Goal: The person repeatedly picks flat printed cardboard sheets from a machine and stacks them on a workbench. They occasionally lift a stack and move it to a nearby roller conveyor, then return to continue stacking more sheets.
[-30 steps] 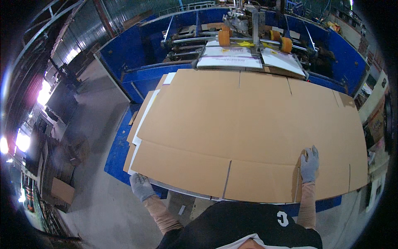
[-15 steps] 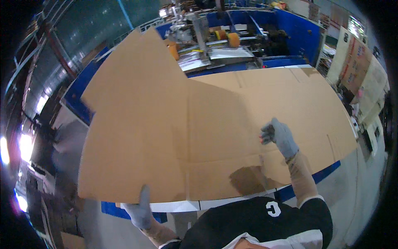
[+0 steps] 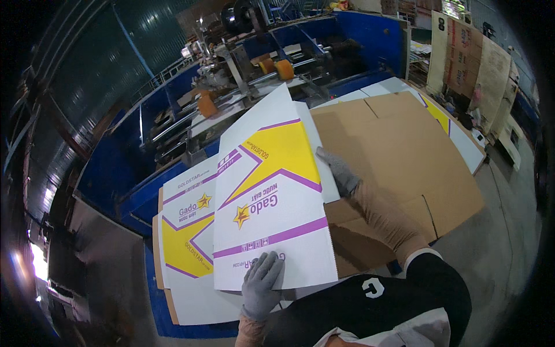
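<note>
The hall is looking dim around me, and I'm seeing the light falling from above onto the white printed carton sheet (image 3: 272, 196), which is glowing brightest. My arm is casting a shadow on the brown cardboard (image 3: 399, 150). Edges are bending, corners going black, a window glaring at lower left.

The printed sheet (image 3: 272, 202) is cardboard with a smooth white face, slightly glossy, with yellow and purple print. The stack (image 3: 399, 156) under it shows raw brown cardboard, matt and a bit rough. Both hands, left hand (image 3: 261, 283) and right hand (image 3: 341, 172), wear grey knitted cloth gloves. The machine (image 3: 347, 40) behind is blue painted metal with orange rollers (image 3: 283, 69).
</note>
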Demonstrator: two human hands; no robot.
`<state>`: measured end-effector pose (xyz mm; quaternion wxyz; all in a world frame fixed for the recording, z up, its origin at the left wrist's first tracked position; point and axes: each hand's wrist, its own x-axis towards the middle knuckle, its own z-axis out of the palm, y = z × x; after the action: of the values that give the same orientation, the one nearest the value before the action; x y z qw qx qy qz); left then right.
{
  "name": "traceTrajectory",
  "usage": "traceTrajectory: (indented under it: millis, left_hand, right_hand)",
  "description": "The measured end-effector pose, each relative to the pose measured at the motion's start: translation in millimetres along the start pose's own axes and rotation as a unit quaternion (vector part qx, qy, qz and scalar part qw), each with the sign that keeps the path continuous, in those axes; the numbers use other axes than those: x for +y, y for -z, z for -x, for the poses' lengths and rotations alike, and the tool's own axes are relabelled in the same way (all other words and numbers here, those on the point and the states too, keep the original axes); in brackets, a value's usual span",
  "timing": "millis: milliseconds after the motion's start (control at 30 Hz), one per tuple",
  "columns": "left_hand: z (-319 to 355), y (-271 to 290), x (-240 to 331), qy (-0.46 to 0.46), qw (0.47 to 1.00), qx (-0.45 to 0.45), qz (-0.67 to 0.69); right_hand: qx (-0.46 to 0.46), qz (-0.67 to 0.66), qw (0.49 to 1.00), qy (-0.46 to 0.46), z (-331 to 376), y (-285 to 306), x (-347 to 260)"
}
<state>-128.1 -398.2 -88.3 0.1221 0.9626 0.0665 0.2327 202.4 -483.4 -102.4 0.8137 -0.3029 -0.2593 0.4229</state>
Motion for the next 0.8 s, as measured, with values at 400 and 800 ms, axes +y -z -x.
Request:
traceTrajectory:
  millis: [400,800]
  left_hand:
    - [-3.5,37.1,-72.1,0.162,0.914,0.365,0.065]
    - [15.5,89.1,-114.7,0.168,0.914,0.364,-0.068]
  right_hand:
    - [0.473,0.849,0.237,-0.009,276.3,240.6,-46.6]
    - [0.628,0.176,0.635,0.415,337.1,189.1,-79.0]
